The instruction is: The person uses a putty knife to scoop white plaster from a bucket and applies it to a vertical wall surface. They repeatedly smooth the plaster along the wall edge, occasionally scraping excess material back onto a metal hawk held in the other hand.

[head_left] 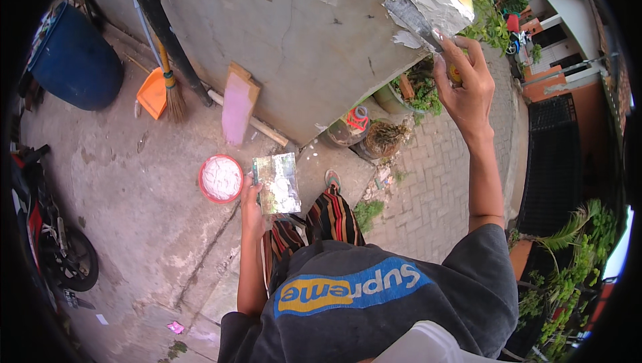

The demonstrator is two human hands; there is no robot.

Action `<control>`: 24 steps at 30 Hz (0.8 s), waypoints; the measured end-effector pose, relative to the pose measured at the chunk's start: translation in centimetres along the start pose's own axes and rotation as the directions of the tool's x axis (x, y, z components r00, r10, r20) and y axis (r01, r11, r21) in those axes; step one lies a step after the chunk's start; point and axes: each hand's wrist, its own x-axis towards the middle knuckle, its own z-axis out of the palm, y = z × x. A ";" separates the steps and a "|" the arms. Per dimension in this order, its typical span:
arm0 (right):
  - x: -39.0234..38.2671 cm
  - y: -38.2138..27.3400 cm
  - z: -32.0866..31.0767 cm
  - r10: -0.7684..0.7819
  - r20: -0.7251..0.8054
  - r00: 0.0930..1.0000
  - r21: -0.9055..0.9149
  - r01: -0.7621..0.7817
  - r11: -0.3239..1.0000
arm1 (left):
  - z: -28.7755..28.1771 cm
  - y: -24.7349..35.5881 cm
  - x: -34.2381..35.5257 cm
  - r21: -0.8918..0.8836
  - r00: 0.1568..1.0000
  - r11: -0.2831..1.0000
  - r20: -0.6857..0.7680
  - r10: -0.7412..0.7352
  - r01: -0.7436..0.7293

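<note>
My right hand (466,85) is raised at the upper right, its fingers closed round the handle of a putty knife (411,20). The knife's broad blade lies against the grey wall (294,42), at the edge of a coat of wet white putty (438,3). Lower down, in front of my body, my left hand (251,197) grips a flat rectangular board (277,182) by its left edge. White putty is smeared on the board's face. Just left of that hand, a red bowl (201,188) of whitish putty stands on the ground.
A pink-faced board (239,105) leans on the wall beside a pole (267,132). At left are a blue bin (77,58), an orange dustpan (152,94), a broom (175,99) and a motorbike (67,249). Potted plants (384,139) stand below the wall's corner.
</note>
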 end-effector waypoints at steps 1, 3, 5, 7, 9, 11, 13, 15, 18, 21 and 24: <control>0.4 0.2 0.5 -0.007 -0.006 1.000 0.017 0.007 1.000 | 0.2 0.2 -0.1 0.011 1.000 1.000 0.005 -0.009 0.009; 1.0 0.8 1.2 -0.006 -0.016 1.000 0.003 0.006 1.000 | 0.4 0.7 -0.5 0.033 1.000 0.999 0.004 -0.023 0.023; 1.1 1.0 1.4 -0.005 -0.025 1.000 -0.018 0.004 1.000 | 0.3 0.3 -0.5 0.037 0.998 0.999 -0.048 -0.037 0.039; 0.9 1.2 1.2 -0.002 -0.032 0.999 -0.047 0.001 0.999 | 0.1 0.3 -0.5 0.033 0.997 0.998 -0.066 -0.045 0.047; 0.3 1.5 0.7 0.028 -0.039 0.999 -0.058 -0.031 0.998 | -0.2 0.3 -0.7 0.018 0.998 0.999 -0.046 -0.051 0.052; -0.5 1.5 0.0 0.034 -0.048 0.998 -0.077 -0.037 0.996 | -1.1 -0.8 -0.2 0.036 0.998 0.999 -0.067 -0.009 0.012; -1.0 1.3 -0.8 0.012 -0.058 0.998 -0.102 -0.018 0.995 | -1.9 -1.7 0.2 0.038 0.997 0.999 -0.071 0.014 -0.011; -0.8 1.2 -0.6 0.005 -0.060 0.998 -0.054 -0.009 0.998 | -1.8 -1.5 0.3 0.036 0.999 0.999 -0.052 0.011 -0.009; 0.1 0.9 0.9 0.007 -0.052 0.999 -0.012 -0.008 1.000 | -0.5 -0.2 -0.4 0.041 0.998 0.998 -0.058 -0.036 0.039; 0.9 1.0 2.1 0.015 -0.050 0.999 0.009 -0.015 1.000 | -1.2 -1.4 0.6 0.069 0.998 0.997 -0.051 0.026 -0.022; 0.4 0.9 2.1 0.020 -0.078 0.997 -0.017 -0.022 1.000 | -1.1 -1.3 0.3 0.034 0.999 0.999 -0.048 0.001 0.001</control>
